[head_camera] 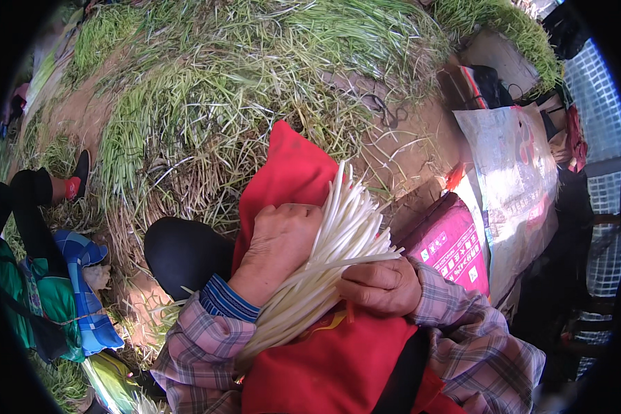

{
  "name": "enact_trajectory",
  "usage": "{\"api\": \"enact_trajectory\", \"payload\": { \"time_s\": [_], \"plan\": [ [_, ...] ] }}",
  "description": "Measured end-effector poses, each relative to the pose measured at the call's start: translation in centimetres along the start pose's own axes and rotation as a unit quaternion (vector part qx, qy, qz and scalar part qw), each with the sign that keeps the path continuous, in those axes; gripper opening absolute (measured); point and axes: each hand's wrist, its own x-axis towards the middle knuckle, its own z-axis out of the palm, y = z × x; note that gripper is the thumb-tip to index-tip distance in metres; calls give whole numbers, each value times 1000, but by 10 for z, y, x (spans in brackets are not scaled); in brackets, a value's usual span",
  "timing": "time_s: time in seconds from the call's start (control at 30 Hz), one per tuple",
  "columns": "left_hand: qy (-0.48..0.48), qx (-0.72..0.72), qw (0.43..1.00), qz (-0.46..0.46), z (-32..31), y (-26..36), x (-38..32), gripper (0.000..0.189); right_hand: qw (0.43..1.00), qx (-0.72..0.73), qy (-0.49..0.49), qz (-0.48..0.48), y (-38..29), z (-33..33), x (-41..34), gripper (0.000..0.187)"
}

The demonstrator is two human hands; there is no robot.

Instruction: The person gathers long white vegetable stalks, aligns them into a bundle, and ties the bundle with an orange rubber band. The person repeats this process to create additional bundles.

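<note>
A thick bundle of pale, peeled-looking vegetable stems (pixel 349 217) lies slantwise across my lap, on a red apron (pixel 336 357). My left hand (pixel 284 248) is closed over the bundle from the left, knuckles up. At the bundle's right side is my right hand (pixel 383 287), its fingers curled and their tips against the stems. One loose stem (pixel 365 261) crosses just above that hand. A small orange strip (pixel 350 313) shows below the right fingertips. What these fingers pinch is hidden.
Heaps of green, grass-like stalks (pixel 202 114) cover the brown ground ahead. At right stand a magenta printed package (pixel 453 243), an orange tuft (pixel 454 176) and a whitish woven sack (pixel 517 191). To the left, another person's black shoe (pixel 83 173) and blue checked cloth (pixel 90 300) are visible.
</note>
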Motion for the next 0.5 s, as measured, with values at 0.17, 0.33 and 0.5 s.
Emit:
{"api": "enact_trajectory", "payload": {
  "time_s": [0.17,0.33,0.5],
  "plan": [
    [16,54,998,29,0,4,2,10,999,-36,-3,-20,-3,-3,10,25],
    [81,-8,995,50,5,2,2,5,994,-67,-12,85,26,11,23,18],
    [-3,-305,949,-79,19,-18,-5,17,985,-63,-43,156,39,21,25,16]
  ]
}}
